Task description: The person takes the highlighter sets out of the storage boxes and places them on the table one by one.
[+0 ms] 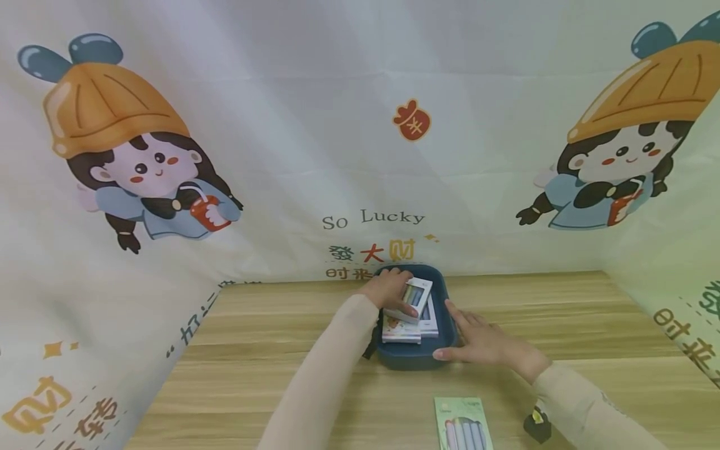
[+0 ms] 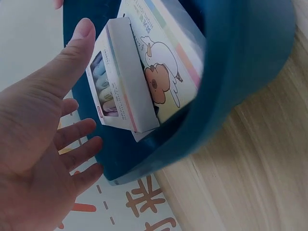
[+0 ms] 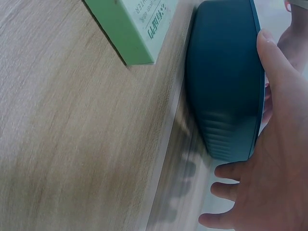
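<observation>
My left hand point(image 1: 388, 290) reaches over the left side of a dark blue plastic basket point(image 1: 413, 361), its thumb beside a white windowed box of highlighters point(image 1: 417, 294). In the left wrist view, the fingers of this hand point(image 2: 53, 125) are spread beside the windowed box point(image 2: 126, 82), which leans on a box with a duck print point(image 2: 161, 67). Another white box point(image 1: 430, 322) lies under the top one in the basket. My right hand point(image 1: 478, 337) is at the basket's right side, thumb at the rim and fingers extended, as the right wrist view also shows.
A green pack of highlighters point(image 1: 464, 422) lies on the wooden table point(image 1: 253, 375) in front of the basket. A small black object point(image 1: 537, 426) shows by the right sleeve. Behind the basket, a printed cloth point(image 1: 292, 156) hangs at the table's back edge.
</observation>
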The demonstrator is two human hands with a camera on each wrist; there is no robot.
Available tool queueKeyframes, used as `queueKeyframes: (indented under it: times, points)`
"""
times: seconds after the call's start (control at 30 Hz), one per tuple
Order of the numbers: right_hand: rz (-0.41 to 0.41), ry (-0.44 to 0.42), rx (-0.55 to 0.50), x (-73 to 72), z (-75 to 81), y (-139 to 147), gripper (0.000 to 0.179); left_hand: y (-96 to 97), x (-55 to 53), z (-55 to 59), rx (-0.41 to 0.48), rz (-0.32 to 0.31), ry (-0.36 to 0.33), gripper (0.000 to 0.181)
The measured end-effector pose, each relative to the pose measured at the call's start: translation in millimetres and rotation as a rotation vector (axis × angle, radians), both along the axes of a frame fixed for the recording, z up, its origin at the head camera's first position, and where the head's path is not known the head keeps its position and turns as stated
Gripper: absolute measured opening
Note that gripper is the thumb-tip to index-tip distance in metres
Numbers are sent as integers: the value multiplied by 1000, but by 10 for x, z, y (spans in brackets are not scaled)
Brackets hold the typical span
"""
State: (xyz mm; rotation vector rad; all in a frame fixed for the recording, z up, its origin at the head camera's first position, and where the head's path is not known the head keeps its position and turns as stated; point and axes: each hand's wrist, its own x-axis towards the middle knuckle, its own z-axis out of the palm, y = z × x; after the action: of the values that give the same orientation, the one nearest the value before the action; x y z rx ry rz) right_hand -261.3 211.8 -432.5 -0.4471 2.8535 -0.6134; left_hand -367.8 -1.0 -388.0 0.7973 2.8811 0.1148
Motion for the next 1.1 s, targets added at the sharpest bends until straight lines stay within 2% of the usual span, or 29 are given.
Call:
queueKeyframes:
  times: [0.27, 0.53, 0.7, 0.8, 0.97, 1.1]
  points:
    - [6, -3, -5, -5, 0, 6, 113, 31, -44, -32, -10, 1, -9, 93]
    - [8, 4, -4, -7, -8, 11, 113, 41, -19, -36, -35, -7, 10, 94]
    - [2, -6, -10, -2, -7, 11, 113, 42, 11, -33, -35, -9, -10, 92]
    - [1, -9, -13, -4, -8, 15, 113, 49, -7, -47, -22, -9, -20, 89]
    - [0, -8, -20, -3, 3, 20, 112, 70, -61, -82, -43, -9, 3, 85]
    - [1, 0, -16, -1, 2, 22, 112, 78, -49, -84, -55, -7, 22, 85]
